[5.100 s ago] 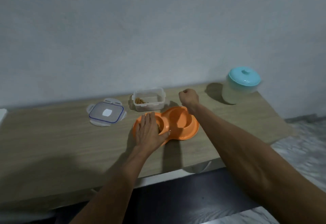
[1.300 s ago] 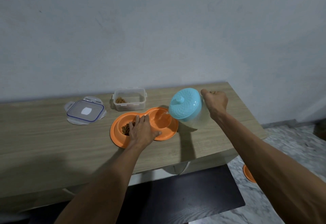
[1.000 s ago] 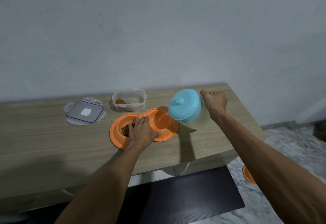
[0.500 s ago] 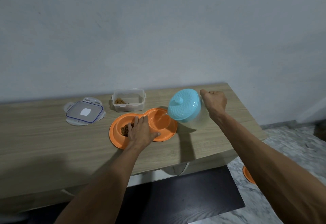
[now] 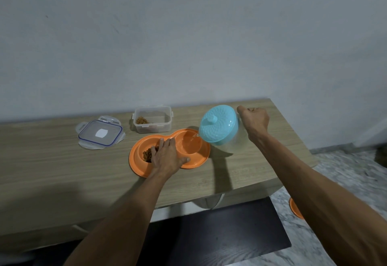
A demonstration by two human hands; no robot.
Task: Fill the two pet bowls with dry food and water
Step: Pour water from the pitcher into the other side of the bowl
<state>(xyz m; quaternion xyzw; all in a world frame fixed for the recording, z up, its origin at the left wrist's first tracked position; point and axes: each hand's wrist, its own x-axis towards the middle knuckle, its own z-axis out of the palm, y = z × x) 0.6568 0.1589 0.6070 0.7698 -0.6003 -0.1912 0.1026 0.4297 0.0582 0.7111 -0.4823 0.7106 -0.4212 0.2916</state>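
Orange double bowl (image 5: 202, 161) — left hand (image 5: 166, 157) flat on it, kibble (image 5: 147, 153) in its 9 o'clock cup. Right hand (image 5: 254, 119) is curled round the tipped teal-lidded jug (image 5: 218, 126) at 2 o'clock — water (image 5: 193, 137) streaming into the other cup.

Dim, even indoor light casts soft shadows of both arms onto the table (image 5: 62, 161) (edges bend with wide-angle distortion), with mild softness throughout and no glare.
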